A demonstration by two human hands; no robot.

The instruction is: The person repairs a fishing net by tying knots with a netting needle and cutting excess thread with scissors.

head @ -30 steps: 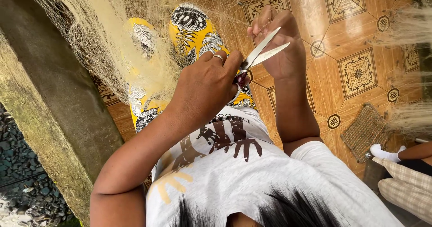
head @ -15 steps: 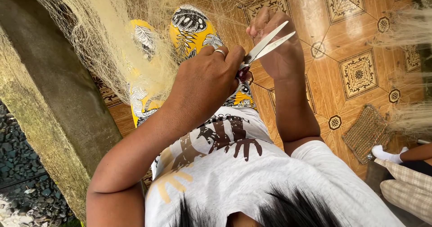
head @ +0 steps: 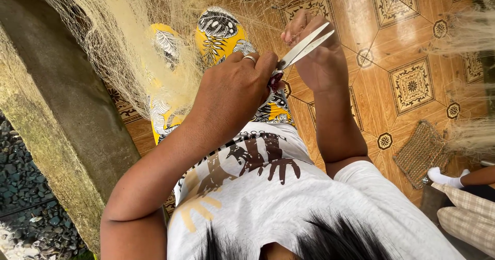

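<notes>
Since a second ago the scissors have tilted slightly upward and the blades have parted a little, while both hands have kept their places. Left hand, wearing a ring, is closed around the scissors' dark handles, blades pointing up and right. Right hand sits just behind the blades, fingers curled and pinching strands of the fine pale fishing net, though the grip itself is hard to see. Net drapes over the lap and the tiled floor; much of it lies unhandled, so the trimming looks far from finished.
</notes>
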